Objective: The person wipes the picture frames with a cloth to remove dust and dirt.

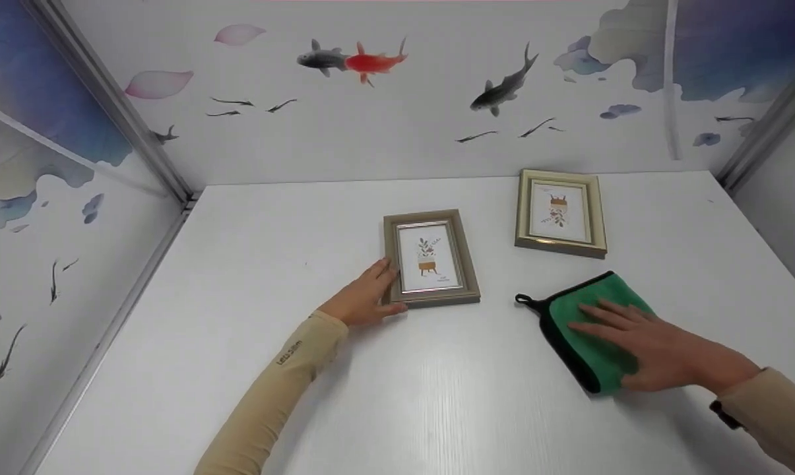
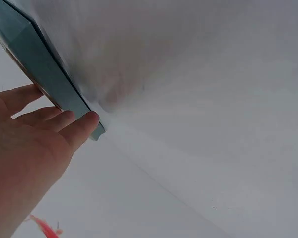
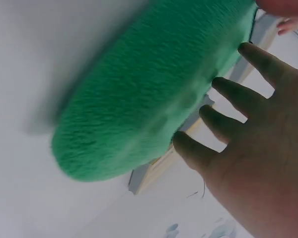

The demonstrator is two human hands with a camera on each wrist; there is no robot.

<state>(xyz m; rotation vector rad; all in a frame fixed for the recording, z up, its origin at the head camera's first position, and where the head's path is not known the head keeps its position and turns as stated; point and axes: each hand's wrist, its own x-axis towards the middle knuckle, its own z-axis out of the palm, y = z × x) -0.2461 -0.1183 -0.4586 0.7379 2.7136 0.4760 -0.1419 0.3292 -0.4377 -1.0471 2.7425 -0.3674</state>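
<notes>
A taupe picture frame point(image 1: 468, 264) with a plant print lies face up near the table's middle. My left hand point(image 1: 364, 293) is at its lower left; the fingers touch its left side and the thumb reaches its bottom edge. That frame's side point(image 2: 49, 69) shows beside the fingertips in the left wrist view. On the right lies a folded green cloth point(image 1: 572, 330) with black edging and a hanging loop. My right hand point(image 1: 661, 346) rests on top of the cloth, fingers spread. The plush pile of the cloth point(image 3: 124, 99) shows in the right wrist view.
A gold picture frame point(image 1: 522, 211) lies at the back right, beyond the cloth, its print upside down to me. Behind the white table point(image 1: 239, 264) stands a wall point(image 1: 404, 132) painted with fish. Another painted panel point(image 1: 61, 211) borders the left side.
</notes>
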